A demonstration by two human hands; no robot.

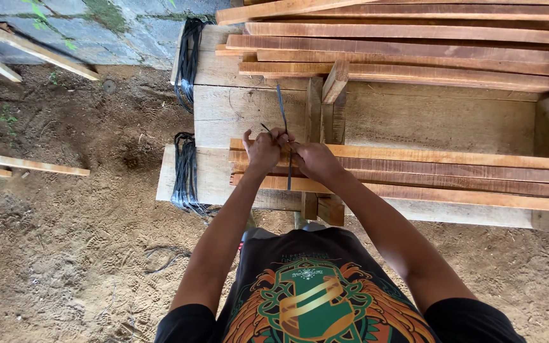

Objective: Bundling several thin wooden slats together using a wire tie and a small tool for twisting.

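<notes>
Far left: loose wooden slats [30,164] lie on the dirt floor [65,254], with a stone wall [96,25] at the far edge. Moving right, two bundles of black strapping [185,174] hang off the left end of the plank tabletop [249,111], one farther, one nearer.

Centre: the left hand [264,151] and right hand [316,160] meet over the left end of the near stack of thin wooden strips [427,174], which lies across the tabletop and runs out to the right. Both hands are closed tight, pinching a thin black strap [283,111]; one tail sticks up toward the far side, another hangs down over the near edge of the stack. The strap seems to pass around the stack there, but the far side of the loop is hidden. The hands are touching or nearly so.

Handling, as a judgement: the strap looks light, flexible and probably a bit slick, so best gripped near the crossing point with pinched fingers. The strips look stiff and light singly but long and whippy; as a bundle they are better held around the whole stack than by one strip.

Right and far: a second pile of long strips [414,44] lies across upright wooden blocks [333,105].
</notes>
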